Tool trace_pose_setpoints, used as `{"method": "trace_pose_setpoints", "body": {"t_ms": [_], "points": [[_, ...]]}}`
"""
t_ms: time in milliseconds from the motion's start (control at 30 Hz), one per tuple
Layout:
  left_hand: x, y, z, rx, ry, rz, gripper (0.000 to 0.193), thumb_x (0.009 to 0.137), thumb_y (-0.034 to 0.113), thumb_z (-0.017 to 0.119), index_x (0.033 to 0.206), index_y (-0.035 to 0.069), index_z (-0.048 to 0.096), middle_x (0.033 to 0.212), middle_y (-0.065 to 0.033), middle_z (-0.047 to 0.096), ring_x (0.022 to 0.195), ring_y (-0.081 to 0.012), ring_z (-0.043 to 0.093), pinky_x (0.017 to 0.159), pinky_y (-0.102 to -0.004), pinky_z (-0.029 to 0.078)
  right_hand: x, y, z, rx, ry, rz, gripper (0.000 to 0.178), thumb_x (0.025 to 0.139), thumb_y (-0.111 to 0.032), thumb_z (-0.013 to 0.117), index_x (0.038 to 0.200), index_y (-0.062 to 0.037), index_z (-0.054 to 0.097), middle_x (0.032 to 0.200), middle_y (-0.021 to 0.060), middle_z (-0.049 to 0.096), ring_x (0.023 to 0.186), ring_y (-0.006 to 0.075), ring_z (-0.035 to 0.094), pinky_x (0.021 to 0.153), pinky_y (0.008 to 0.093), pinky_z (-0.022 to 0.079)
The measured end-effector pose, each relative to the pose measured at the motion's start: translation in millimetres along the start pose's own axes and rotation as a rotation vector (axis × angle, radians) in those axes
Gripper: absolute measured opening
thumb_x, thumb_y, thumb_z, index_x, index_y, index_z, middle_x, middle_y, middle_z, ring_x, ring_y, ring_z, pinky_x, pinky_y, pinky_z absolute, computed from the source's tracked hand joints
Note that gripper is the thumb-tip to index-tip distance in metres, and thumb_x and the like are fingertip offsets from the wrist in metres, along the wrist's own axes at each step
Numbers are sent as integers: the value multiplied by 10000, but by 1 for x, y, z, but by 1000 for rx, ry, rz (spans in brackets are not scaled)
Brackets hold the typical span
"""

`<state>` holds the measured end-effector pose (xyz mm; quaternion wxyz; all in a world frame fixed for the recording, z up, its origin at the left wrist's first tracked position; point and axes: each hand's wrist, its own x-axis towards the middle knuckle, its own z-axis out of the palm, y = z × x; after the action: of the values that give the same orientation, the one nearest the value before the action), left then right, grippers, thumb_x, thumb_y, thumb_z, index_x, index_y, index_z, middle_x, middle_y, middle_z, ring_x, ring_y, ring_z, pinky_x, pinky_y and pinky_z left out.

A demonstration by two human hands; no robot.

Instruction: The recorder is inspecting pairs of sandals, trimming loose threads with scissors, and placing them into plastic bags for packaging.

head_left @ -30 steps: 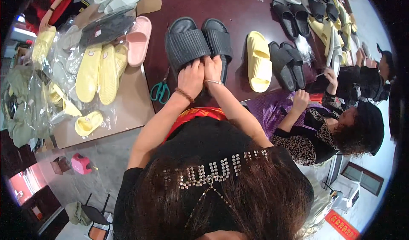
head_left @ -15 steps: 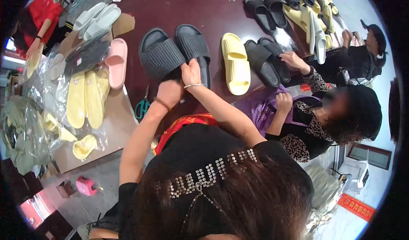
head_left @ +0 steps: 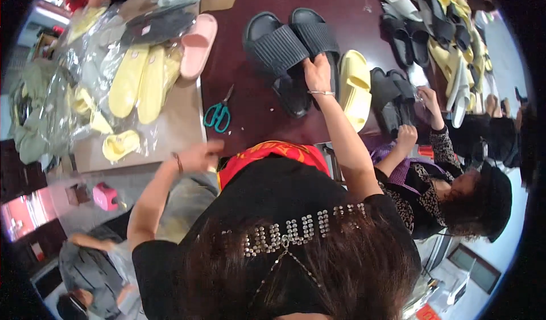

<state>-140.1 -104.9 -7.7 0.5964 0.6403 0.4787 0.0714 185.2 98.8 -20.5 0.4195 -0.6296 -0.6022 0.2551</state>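
Note:
My right hand (head_left: 318,74) grips a black ribbed slide slipper (head_left: 316,38) at the strap's near edge; part of the hold is hidden. Against it on the dark red table lies its mate, another black slide slipper (head_left: 278,50), heel toward me. My left hand (head_left: 199,155) is off the slippers, in the air near the table's front edge, slightly blurred, with its fingers stretched out and nothing seen in them. Scissors with teal handles (head_left: 218,115) lie nearest to it. Just right of the black pair rests a yellow slide slipper (head_left: 356,87).
Black slippers (head_left: 392,95) are beside a co-worker (head_left: 438,172) at the right. More slippers (head_left: 455,53) crowd the far right. At left, a board (head_left: 179,141) holds a pink slipper (head_left: 199,44), yellow soles (head_left: 131,81) and clear plastic bags. Another person (head_left: 96,269) is behind at lower left.
My left hand has let go of the black slippers and swung left toward the table's front edge. My right hand stays on one slipper. The view has shifted, and the scissors now show fully.

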Motion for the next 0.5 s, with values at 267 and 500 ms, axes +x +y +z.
{"method": "trace_pose_setpoints", "body": {"t_ms": [267, 500], "points": [[157, 48, -86, 151, 976, 49, 558, 758, 284, 611, 1203, 14, 408, 1006, -135, 568, 882, -199, 549, 775, -296, 425, -73, -11, 43, -407, -275, -189, 178, 708, -128, 538, 786, 31, 522, 893, 194, 537, 856, 394, 483, 733, 444, 418], [178, 18, -95, 218, 380, -22, 622, 683, 211, 628, 1224, 38, 377, 878, -147, 599, 734, -206, 594, 666, -303, 469, -73, 47, 51, -28, -76, 127, 444, 672, -185, 610, 1063, -1, 508, 1088, 151, 492, 1010, 329, 468, 817, 397, 420]]}}
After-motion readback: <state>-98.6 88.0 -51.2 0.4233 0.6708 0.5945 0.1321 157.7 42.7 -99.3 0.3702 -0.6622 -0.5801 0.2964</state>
